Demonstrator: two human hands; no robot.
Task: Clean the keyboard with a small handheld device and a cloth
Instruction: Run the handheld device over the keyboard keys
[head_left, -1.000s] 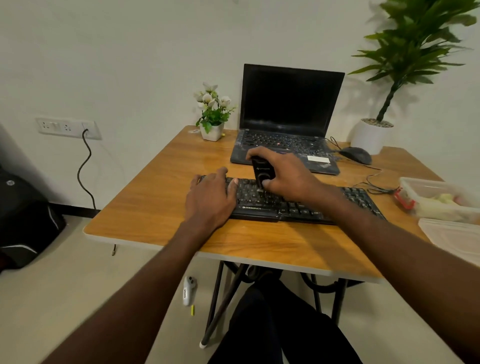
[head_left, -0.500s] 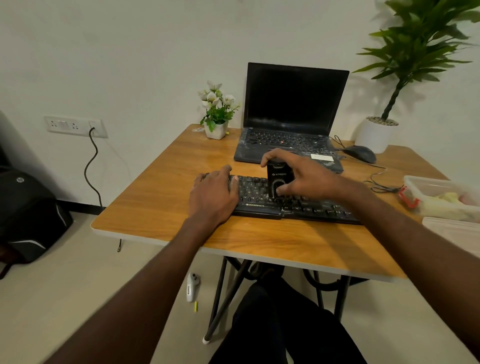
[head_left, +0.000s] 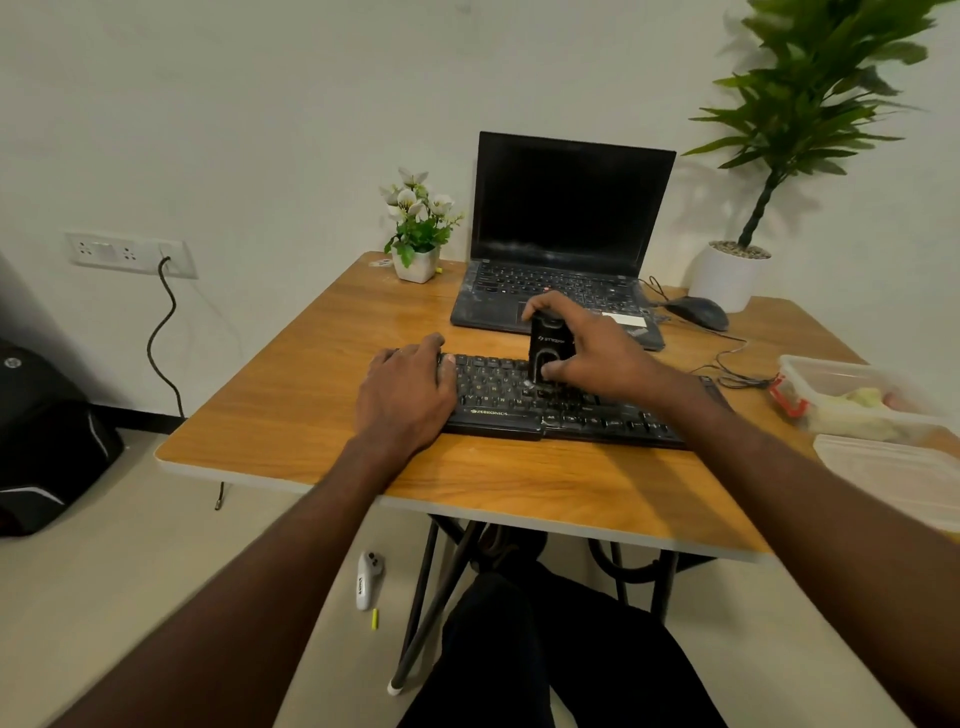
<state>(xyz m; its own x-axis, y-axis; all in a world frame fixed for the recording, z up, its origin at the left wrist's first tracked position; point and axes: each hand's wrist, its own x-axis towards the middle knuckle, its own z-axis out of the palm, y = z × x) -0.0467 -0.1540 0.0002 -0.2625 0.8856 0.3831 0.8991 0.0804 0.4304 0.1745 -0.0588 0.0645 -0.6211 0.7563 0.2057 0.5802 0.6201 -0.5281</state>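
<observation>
A black keyboard (head_left: 519, 410) lies across the middle of the wooden table (head_left: 291, 405). My left hand (head_left: 405, 395) lies flat over the keyboard's left end, fingers relaxed. My right hand (head_left: 592, 353) grips a small black handheld device (head_left: 546, 345), which stands upright with its lower end on the keys near the keyboard's middle. My right forearm hides part of the keyboard's right half. No cloth is plainly in view.
An open laptop (head_left: 566, 244) stands behind the keyboard, with a mouse (head_left: 698, 312) and cables to its right. A small flower pot (head_left: 415, 260) and a large potted plant (head_left: 737, 270) sit at the back. Plastic containers (head_left: 852, 400) lie at the right edge.
My right hand has carried the device rightward along the keys and tipped it upright. My left hand has stayed on the keyboard's left end.
</observation>
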